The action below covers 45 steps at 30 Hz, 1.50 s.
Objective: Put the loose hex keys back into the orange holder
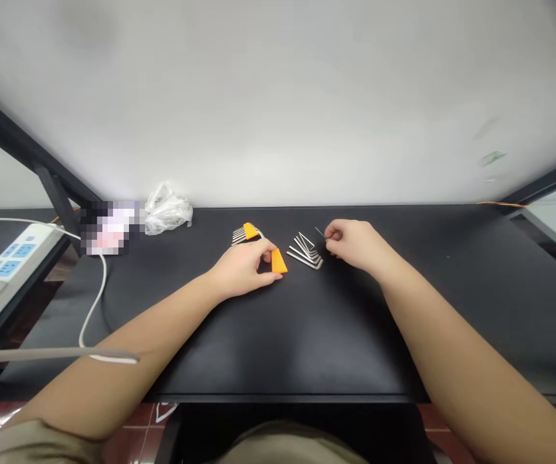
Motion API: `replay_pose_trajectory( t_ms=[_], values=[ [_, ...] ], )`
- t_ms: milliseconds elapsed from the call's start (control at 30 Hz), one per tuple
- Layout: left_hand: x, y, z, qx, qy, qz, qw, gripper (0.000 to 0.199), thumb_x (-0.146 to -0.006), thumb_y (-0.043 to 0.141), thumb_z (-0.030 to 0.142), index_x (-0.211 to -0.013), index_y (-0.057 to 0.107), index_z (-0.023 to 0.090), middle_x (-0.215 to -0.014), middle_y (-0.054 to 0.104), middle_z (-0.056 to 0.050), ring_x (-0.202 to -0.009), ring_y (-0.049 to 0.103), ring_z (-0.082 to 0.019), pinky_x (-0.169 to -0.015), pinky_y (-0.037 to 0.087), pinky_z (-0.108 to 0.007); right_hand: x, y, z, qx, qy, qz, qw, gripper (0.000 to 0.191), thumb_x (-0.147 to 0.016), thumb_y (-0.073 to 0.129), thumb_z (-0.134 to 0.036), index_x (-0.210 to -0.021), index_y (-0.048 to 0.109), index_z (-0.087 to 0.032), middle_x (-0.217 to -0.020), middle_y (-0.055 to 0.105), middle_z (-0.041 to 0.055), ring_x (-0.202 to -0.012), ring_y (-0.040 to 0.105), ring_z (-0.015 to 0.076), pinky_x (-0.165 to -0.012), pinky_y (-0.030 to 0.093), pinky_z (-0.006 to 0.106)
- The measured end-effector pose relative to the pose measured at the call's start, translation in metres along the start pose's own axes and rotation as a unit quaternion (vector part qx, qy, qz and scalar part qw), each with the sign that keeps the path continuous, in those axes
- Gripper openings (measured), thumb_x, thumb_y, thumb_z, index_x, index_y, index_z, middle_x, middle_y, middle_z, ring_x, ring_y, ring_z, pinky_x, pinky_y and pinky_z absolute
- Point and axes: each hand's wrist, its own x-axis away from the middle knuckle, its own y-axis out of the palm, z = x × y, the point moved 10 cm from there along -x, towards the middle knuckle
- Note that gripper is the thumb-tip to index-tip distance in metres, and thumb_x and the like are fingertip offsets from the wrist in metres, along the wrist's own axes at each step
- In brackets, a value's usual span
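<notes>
My left hand (246,267) is closed on an orange holder (278,261), gripping it between thumb and fingers just above the black table. Behind that hand lies a second orange holder (250,231) with several metal hex keys in it. Several loose L-shaped hex keys (306,253) are spread on the table between my two hands. My right hand (348,240) pinches a thin hex key (320,232), whose straight end points up and left, to the right of the loose ones.
A crumpled clear plastic bag (166,210) lies at the back left, beside a blurred-out item. White power strips (9,261) are at the far left. A pale cable (99,296) hangs over the table's left part and crosses near my left forearm.
</notes>
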Motion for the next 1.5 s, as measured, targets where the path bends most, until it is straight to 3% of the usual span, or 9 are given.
replay_pose_trajectory(
  t_ms=[167,400,633,767,867,1167,1300,1500],
  values=[
    [0.0,0.0,0.0,-0.001,-0.001,0.003,1.0,0.04,-0.079,0.077,0.042,-0.112,0.062,0.024,-0.089,0.067,0.001,-0.082,0.066,-0.017,-0.071,0.048,-0.027,-0.003,0.007,0.008,-0.057,0.019,-0.022,0.998,0.024,-0.074,0.062,-0.018,-0.095,0.074,-0.023,-0.087,0.075,0.0027,-0.071,0.067,0.0176,-0.064,0.049,0.028],
    [0.0,0.0,-0.002,0.002,-0.002,0.004,1.0,0.041,-0.079,0.078,0.041,-0.113,0.061,0.025,-0.089,0.067,0.001,-0.084,0.067,-0.017,-0.074,0.049,-0.028,-0.001,-0.003,-0.022,0.108,-0.102,0.074,0.986,0.022,-0.086,0.056,-0.017,-0.097,0.074,-0.019,-0.096,0.071,0.008,-0.086,0.064,0.0207,-0.08,0.048,0.031],
    [0.001,0.0,-0.001,0.003,-0.006,0.0,1.0,0.042,-0.079,0.077,0.041,-0.114,0.061,0.024,-0.094,0.068,-0.001,-0.086,0.067,-0.019,-0.076,0.051,-0.029,0.003,0.012,-0.039,0.122,-0.152,0.04,0.98,0.023,-0.091,0.052,-0.015,-0.095,0.074,-0.019,-0.1,0.068,0.0082,-0.087,0.063,0.0196,-0.083,0.046,0.029],
    [0.001,0.0,-0.001,0.002,-0.004,0.0,1.0,0.042,-0.079,0.078,0.041,-0.114,0.062,0.025,-0.093,0.069,-0.001,-0.084,0.067,-0.019,-0.075,0.051,-0.029,0.004,0.008,-0.04,0.081,-0.145,0.054,0.985,0.018,-0.09,0.057,-0.021,-0.095,0.074,-0.021,-0.098,0.068,0.0064,-0.082,0.062,0.0179,-0.079,0.047,0.028],
    [0.001,-0.001,-0.001,0.001,-0.004,0.002,1.0,0.041,-0.079,0.078,0.041,-0.113,0.062,0.025,-0.092,0.068,0.0,-0.083,0.066,-0.018,-0.074,0.05,-0.028,0.002,0.016,-0.04,0.087,-0.139,0.03,0.986,0.015,-0.087,0.059,-0.022,-0.088,0.074,-0.021,-0.094,0.067,0.0065,-0.079,0.061,0.0173,-0.077,0.046,0.028],
    [0.0,0.0,-0.001,-0.003,-0.002,0.002,1.0,0.042,-0.079,0.077,0.041,-0.114,0.061,0.024,-0.087,0.065,0.001,-0.083,0.067,-0.018,-0.073,0.05,-0.028,-0.001,0.021,-0.027,0.141,-0.04,-0.005,0.989,0.005,-0.075,0.064,-0.021,-0.07,0.065,-0.021,-0.088,0.068,0.0071,-0.073,0.06,0.0184,-0.062,0.039,0.029],
    [-0.001,0.0,-0.001,-0.002,0.0,0.002,1.0,0.042,-0.08,0.077,0.042,-0.114,0.061,0.025,-0.087,0.065,0.001,-0.082,0.066,-0.017,-0.072,0.049,-0.028,0.001,0.014,-0.027,0.117,-0.035,0.01,0.992,0.002,-0.074,0.064,-0.02,-0.072,0.063,-0.021,-0.085,0.069,0.0058,-0.074,0.06,0.0184,-0.062,0.04,0.029],
    [0.0,0.0,-0.002,-0.005,0.005,0.002,1.0,0.041,-0.079,0.078,0.042,-0.114,0.061,0.025,-0.088,0.065,0.002,-0.082,0.066,-0.016,-0.072,0.048,-0.027,0.005,-0.002,-0.023,-0.006,-0.06,0.04,0.997,0.01,-0.079,0.062,-0.02,-0.087,0.066,-0.023,-0.083,0.069,0.0002,-0.073,0.063,0.0159,-0.064,0.045,0.027]
  ],
)
